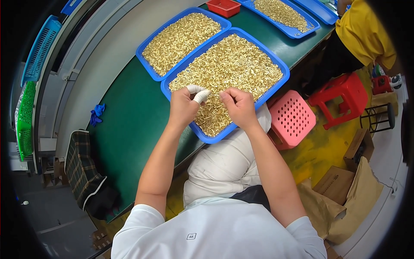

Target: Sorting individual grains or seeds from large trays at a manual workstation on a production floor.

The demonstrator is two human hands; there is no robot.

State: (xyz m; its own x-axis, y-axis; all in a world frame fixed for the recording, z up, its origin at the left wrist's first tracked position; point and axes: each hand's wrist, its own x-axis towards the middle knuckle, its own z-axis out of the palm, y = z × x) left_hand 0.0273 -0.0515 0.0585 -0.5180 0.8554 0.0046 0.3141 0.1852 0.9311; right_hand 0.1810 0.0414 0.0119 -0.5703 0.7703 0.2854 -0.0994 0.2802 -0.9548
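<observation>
Both my hands are over a blue plastic tray (pixel 207 140) filled with small gold-coloured metal pieces (pixel 241 56). White coverings wrap the thumb and forefinger of my left hand (pixel 184 105), whose tips are pinched together. Facing it across a small gap, my right hand (pixel 240 107) has its thumb and forefinger closed and the other fingers curled in. Anything between either pair of fingertips is too small to make out. The tray's near end juts past the table's edge above my lap.
On the green table (pixel 125 93) stand a second blue tray (pixel 140 54) of similar pieces, a red tray (pixel 223 7) and a blue glove (pixel 97 115). Pink (pixel 294 118) and red stools (pixel 343 97) stand at right, near a person in yellow (pixel 364 32). Cardboard boxes (pixel 334 183) lie lower right.
</observation>
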